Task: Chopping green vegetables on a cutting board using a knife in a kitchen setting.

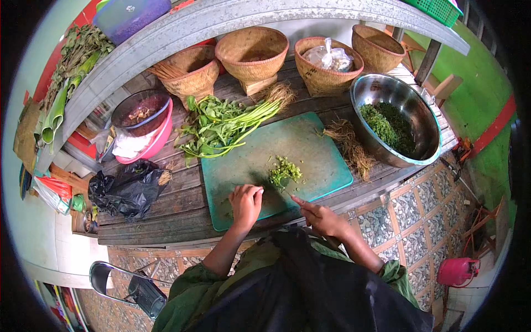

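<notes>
A green plastic cutting board lies on the slatted wooden table in front of me. Chopped green stems form a small heap near its middle. My right hand grips a knife, its index finger stretched along it; most of the blade is hard to see. Left of the heap, my left hand rests at the board with curled fingers; whether anything is under them I cannot tell. A bunch of leafy greens with roots lies over the board's far left edge. Cut-off roots lie along the right edge.
A steel bowl of chopped greens stands at the right. Several woven baskets line the back. At the left are a pink basin and a black plastic bag. A metal-edged shelf crosses above the table's far side.
</notes>
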`<state>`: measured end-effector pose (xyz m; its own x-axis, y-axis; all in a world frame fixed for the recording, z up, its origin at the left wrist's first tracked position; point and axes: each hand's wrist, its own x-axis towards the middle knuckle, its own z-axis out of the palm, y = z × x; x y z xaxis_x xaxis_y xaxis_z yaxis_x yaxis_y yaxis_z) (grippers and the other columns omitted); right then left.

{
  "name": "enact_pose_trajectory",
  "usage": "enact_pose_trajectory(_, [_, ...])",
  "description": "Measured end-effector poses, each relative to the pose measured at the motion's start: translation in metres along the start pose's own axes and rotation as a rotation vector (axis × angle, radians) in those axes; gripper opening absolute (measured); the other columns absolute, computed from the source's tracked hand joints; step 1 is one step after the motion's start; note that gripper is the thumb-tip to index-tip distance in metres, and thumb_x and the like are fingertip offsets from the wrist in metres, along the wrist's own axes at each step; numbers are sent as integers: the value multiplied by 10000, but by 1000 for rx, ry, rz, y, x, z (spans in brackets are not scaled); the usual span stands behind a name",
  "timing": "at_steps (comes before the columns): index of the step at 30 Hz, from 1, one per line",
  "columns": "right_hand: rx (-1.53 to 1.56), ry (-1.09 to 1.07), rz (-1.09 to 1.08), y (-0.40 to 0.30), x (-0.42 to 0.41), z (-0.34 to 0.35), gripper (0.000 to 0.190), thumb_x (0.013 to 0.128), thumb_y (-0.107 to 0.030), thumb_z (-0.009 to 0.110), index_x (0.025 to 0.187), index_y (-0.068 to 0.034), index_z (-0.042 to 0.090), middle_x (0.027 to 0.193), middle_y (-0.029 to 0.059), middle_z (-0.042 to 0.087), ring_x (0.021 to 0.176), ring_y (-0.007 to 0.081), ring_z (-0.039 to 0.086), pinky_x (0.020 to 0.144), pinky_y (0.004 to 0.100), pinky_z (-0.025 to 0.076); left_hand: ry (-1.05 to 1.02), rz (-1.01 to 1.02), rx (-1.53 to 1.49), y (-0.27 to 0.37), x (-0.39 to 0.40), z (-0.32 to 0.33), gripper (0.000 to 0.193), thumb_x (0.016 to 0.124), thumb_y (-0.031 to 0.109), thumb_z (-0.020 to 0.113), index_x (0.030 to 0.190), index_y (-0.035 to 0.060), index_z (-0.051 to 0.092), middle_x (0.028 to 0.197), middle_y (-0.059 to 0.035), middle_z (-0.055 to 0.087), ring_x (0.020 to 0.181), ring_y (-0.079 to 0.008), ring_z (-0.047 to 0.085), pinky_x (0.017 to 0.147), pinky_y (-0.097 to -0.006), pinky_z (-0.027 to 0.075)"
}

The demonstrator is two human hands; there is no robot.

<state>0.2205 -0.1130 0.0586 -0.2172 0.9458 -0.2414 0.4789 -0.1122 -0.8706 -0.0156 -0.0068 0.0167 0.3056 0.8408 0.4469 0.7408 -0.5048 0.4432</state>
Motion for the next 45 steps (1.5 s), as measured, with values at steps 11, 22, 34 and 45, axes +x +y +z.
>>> enact_pose_trajectory(11, [-299,6,-196,-26,4,14,472,968,-164,502,1434,-174,428,1035,260,644,922,456,626,782,539,518,89,-156,-55,-10,-10,17,145,713,86,740,840,51,677,920,-85,669,927,-315,609,828,-437,439])
enact_pose_trajectory(22, [-212,92,-380,5,42,29,474,961,-156,518,1428,-162,437,1039,284,636,937,469,620,767,539,512,123,-156,-95,-4,-6,18,126,714,64,737,819,60,669,875,-81,669,906,-312,618,838,-423,429])
enact_pose_trajectory(34, [-249,118,-479,-7,24,22,470,954,-138,525,1417,-125,442,1104,288,621,1013,481,590,835,536,499,111,-155,-65,-10,-9,21,153,697,90,736,824,95,652,894,-44,649,931,-289,592,819,-442,415])
enact_pose_trajectory(45, [-251,4,-316,-21,22,16,461,958,-140,511,1415,-132,451,1152,269,612,1044,458,591,860,526,490,77,-184,-150,-18,-11,23,158,708,79,734,843,92,655,904,-51,666,944,-299,593,822,-444,419])
